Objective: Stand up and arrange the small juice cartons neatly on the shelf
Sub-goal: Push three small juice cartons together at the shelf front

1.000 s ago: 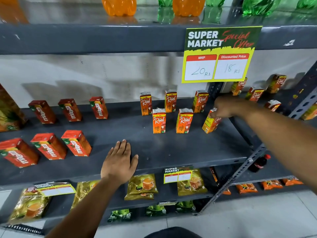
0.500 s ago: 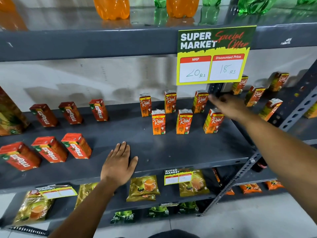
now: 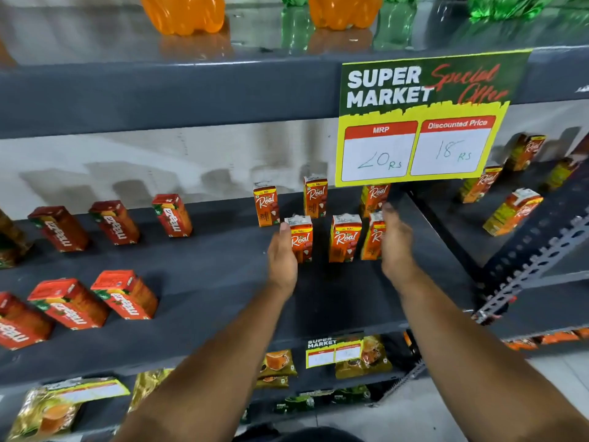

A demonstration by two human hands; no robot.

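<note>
Several small orange "Real" juice cartons stand upright on the grey shelf [image 3: 223, 275] in two rows. The front row has a left carton [image 3: 302, 238], a middle carton [image 3: 345, 237] and a right carton [image 3: 373, 239]. Three more stand behind, one of them the back-left carton [image 3: 266, 204]. My left hand [image 3: 282, 256] is held flat against the left side of the front row, fingers straight. My right hand [image 3: 395, 247] is flat against the right carton's side. Neither hand wraps around a carton.
Red "Maaza" cartons [image 3: 122, 295] lie tipped at the shelf's left. A yellow price sign [image 3: 417, 122] hangs from the upper shelf, hiding part of the back row. More cartons [image 3: 510, 212] sit on the neighbouring shelf to the right, beyond a perforated metal post [image 3: 535, 266]. Pouches fill the lower shelf.
My left hand lifted off the shelf's front edge and moved up right to the front row. My right hand drew back from the rear cartons to the row's right end. The camera moved closer.
</note>
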